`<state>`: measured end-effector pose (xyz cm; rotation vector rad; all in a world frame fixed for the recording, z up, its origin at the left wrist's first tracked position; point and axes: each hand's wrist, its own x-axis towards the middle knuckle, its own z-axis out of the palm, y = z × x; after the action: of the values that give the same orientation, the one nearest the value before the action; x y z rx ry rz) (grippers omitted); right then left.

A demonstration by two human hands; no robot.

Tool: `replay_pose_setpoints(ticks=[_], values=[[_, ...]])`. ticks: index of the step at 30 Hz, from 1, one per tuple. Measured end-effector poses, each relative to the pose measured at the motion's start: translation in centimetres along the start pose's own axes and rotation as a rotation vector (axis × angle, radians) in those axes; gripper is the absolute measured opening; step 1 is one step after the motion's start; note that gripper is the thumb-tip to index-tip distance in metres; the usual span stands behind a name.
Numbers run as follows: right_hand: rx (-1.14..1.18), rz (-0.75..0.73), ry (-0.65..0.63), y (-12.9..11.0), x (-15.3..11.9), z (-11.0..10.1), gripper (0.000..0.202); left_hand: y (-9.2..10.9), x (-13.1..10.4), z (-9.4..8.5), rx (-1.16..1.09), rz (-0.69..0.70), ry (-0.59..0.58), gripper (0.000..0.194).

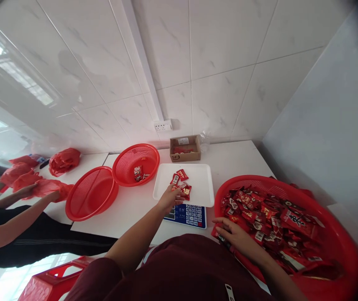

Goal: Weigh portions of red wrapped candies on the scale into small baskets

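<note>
A white tray [202, 184] rests on a digital scale [191, 215] with a blue keypad. Several red snack packets [182, 174] lie on the tray. My left hand [168, 200] reaches over its left side, fingers stretched out and touching the packets there; whether it grips one is hard to see. To the right is a large red basket [260, 180] heaped with red snack packets [269, 225]. At the basket's near left rim, my right hand [233, 236] is closed around a few red packets [217, 232], partly hidden by the fingers.
Two smaller red baskets stand left of the tray: one [124, 161] holding a few packets, the other [88, 196] nearer. A cardboard box [185, 155] sits by the wall. At left, a co-worker's hands [52, 196] handle red plastic bags [64, 161]. A red stool [53, 280] is below.
</note>
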<state>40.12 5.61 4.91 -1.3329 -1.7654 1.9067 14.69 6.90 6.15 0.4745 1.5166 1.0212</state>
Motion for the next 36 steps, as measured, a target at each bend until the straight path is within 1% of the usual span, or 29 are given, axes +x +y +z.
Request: replay_pose_setpoints(ticks=[1,3,5,6,8,9,10,11,13,15,18,19,21,23,25,27,29,30,32,34,36], values=[[-0.003,-0.001,0.005,0.0,0.0,0.0,0.053,-0.3,0.1,-0.3,0.069,0.016,0.036,0.058],[-0.001,-0.006,0.024,0.2,0.0,-0.1,0.053,-1.4,0.0,-0.8,0.258,0.117,0.124,0.057],[0.011,-0.010,0.072,0.7,0.0,-0.3,0.052,-2.6,-0.1,-1.4,0.508,0.290,0.196,0.051],[0.023,-0.004,0.110,1.1,0.0,-0.6,0.052,-3.1,-0.2,-1.7,0.648,0.392,0.212,0.048],[0.048,0.029,0.205,2.1,0.1,-1.2,0.053,-3.7,-0.2,-2.2,0.912,0.585,0.196,0.046],[0.057,0.050,0.265,2.6,0.2,-1.6,0.052,-3.9,-0.1,-2.3,1.022,0.647,0.175,0.049],[0.065,0.068,0.329,3.1,0.3,-2.0,0.051,-3.8,0.1,-2.2,1.113,0.673,0.150,0.055],[0.070,0.083,0.389,3.6,0.4,-2.3,0.049,-3.7,0.5,-2.0,1.186,0.668,0.131,0.063],[0.084,0.097,0.481,4.3,0.5,-2.8,0.045,-3.1,1.6,-1.1,1.287,0.615,0.118,0.077],[0.115,0.118,0.505,4.7,0.4,-2.7,0.044,-2.4,3.1,0.3,1.353,0.572,0.123,0.085],[0.147,0.178,0.470,4.5,0.2,-1.8,0.050,-1.7,5.5,1.9,1.449,0.535,0.093,0.086],[0.148,0.190,0.465,4.3,0.1,-1.5,0.050,-1.6,6.2,2.1,1.481,0.528,0.066,0.083],[0.142,0.185,0.477,4.0,-0.1,-0.7,0.049,-1.6,7.3,1.9,1.516,0.530,0.011,0.074],[0.130,0.173,0.499,4.0,-0.3,-0.3,0.049,-1.7,7.8,1.0,1.476,0.575,-0.032,0.067],[0.111,0.175,0.534,4.4,-0.3,0.0,0.052,-1.5,7.9,-0.3,1.382,0.645,-0.080,0.062],[0.106,0.187,0.611,5.2,-0.3,0.0,0.055,-1.1,7.6,-1.7,1.288,0.705,-0.125,0.060],[0.132,0.225,0.724,6.1,-0.2,0.1,0.061,-0.6,7.1,-3.3,1.207,0.722,-0.118,0.060],[0.143,0.249,0.776,6.5,-0.1,0.2,0.065,-0.4,6.7,-4.2,1.170,0.716,-0.081,0.059],[0.108,0.275,0.860,7.2,0.2,0.5,0.072,-0.2,6.1,-6.5,1.121,0.684,0.052,0.058],[-0.062,0.222,0.909,7.5,0.8,1.1,0.076,-0.4,5.6,-9.5,1.123,0.640,0.228,0.057],[-0.295,0.128,0.927,7.6,1.7,1.9,0.077,-0.7,5.0,-13.1,1.157,0.580,0.387,0.056]])
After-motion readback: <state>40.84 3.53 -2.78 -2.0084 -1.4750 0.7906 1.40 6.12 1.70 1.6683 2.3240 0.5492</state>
